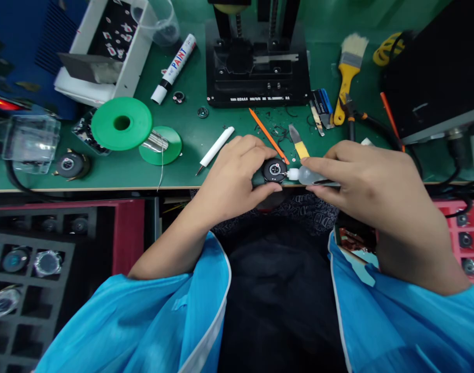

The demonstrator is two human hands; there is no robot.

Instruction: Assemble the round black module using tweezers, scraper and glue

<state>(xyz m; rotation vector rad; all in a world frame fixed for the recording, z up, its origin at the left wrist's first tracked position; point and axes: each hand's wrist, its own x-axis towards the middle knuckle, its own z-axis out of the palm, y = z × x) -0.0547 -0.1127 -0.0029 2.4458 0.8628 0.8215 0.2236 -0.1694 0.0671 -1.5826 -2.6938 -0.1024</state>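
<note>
**Closely held: a small round part and a squeeze bottle at the surface's edge**

Here the left hand (237,173) curls around a small black round part (275,170), its fingers (249,146) closed over the top and the thumb pressing from below, so the part sits gripped just above the near edge of the green surface (190,150). The right hand (361,178) pinches a small clear bottle (310,175) between thumb and fingers, which are closed firmly on it; the bottle's white nozzle (293,174) points left and touches the side of the round part.

Just behind the hands lie an orange stick (266,133) and a yellow-handled blade (299,143), with a white pen-like tool (215,149) to the left. Farther left stand a green spool (121,123) and a smaller green disc (161,147), and a white paint marker (173,68) lies at an angle beyond them. A black press fixture (257,65) stands at the back centre, and a yellow-handled brush (349,70) rests to its right. A dark foam tray (30,269) with round parts in its cells sits low on the left, and a red tray (468,233) with similar parts low on the right. Blue sleeves (151,316) cover both forearms.
</note>
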